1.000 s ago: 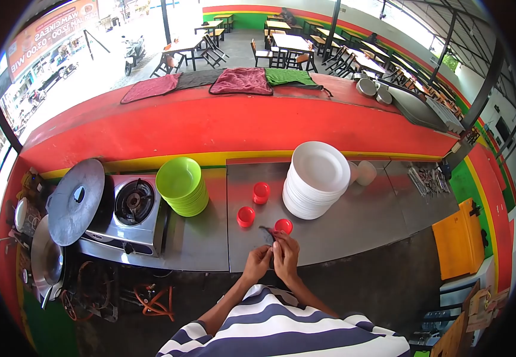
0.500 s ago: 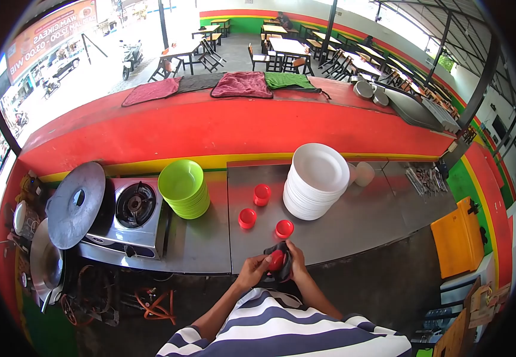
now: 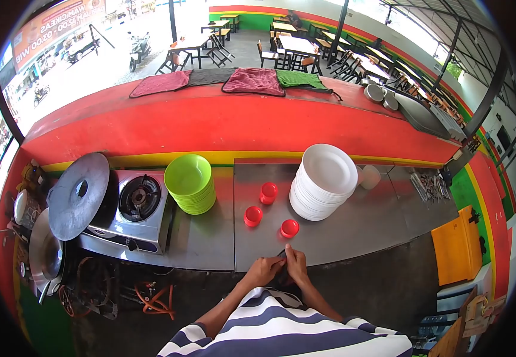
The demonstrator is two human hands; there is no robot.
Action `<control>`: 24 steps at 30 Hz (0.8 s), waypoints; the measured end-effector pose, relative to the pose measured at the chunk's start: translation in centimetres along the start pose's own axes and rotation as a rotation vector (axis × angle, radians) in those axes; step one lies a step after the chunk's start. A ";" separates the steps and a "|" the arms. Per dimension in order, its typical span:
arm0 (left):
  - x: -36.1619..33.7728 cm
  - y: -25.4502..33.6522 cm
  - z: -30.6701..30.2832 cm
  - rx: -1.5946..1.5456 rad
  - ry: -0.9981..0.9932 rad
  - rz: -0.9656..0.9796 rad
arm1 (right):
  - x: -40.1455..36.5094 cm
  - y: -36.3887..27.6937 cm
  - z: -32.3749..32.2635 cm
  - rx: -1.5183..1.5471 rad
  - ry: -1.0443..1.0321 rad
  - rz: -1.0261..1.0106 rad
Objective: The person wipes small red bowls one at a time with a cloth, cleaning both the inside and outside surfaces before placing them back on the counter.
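Observation:
Close together at the counter's front edge, my left hand [image 3: 264, 271] and my right hand [image 3: 296, 265] are both closed on a dark cloth [image 3: 281, 273] in front of my striped shirt. Whether the cloth wraps anything is hidden. Just beyond my fingertips stands a red cup [image 3: 289, 228]. Two more red cups are farther off, one at the left [image 3: 253, 216] and one behind it [image 3: 268, 193]. To their right rises a stack of white plates [image 3: 323, 184], and to their left a stack of green bowls [image 3: 190, 184].
A gas stove [image 3: 140, 199] stands left of the bowls, with a large metal lid [image 3: 79, 205] leaning beside it. A wok [image 3: 44, 256] is at the far left. Cutlery [image 3: 430, 185] lies at the right. Folded cloths [image 3: 254, 82] rest on the red ledge [image 3: 234, 128].
The red cup that showed between my hands is no longer visible. My hands have drawn closer together around the dark cloth. The view has shifted slightly.

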State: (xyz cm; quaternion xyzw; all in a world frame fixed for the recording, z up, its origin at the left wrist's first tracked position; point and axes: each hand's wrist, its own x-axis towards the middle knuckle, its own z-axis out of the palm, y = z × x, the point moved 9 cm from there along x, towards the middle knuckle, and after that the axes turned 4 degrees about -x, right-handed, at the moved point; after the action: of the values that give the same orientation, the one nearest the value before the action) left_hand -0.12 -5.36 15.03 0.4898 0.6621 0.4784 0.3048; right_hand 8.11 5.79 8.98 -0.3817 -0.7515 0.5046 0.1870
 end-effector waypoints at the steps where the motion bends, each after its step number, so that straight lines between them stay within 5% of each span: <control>1: -0.1 0.0 -0.3 -0.035 0.000 0.007 | 0.3 1.3 0.4 0.070 -0.043 0.048; 6: -0.4 -2.2 -0.9 -0.338 -0.105 -0.038 | -1.2 0.5 1.8 0.521 -0.201 0.429; 12: -0.9 -5.9 0.6 -1.084 0.083 -0.343 | -0.6 2.3 3.0 0.868 -0.111 0.634; 15: -0.2 -8.0 0.8 -1.344 0.284 -0.469 | 0.5 3.6 4.0 0.962 -0.165 0.543; 18: 1.0 -9.2 0.2 -1.391 0.418 -0.470 | 0.4 3.8 3.9 0.916 -0.164 0.548; 24: 3.3 -10.2 0.1 -1.189 0.328 -0.511 | 0.7 5.4 3.7 0.919 -0.150 0.563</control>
State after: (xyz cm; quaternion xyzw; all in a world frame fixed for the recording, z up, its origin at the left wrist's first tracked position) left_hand -4.74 -2.87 5.74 -0.0132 0.4186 0.7431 0.5220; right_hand 7.24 5.13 2.50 -0.4099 -0.3338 0.8375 0.1381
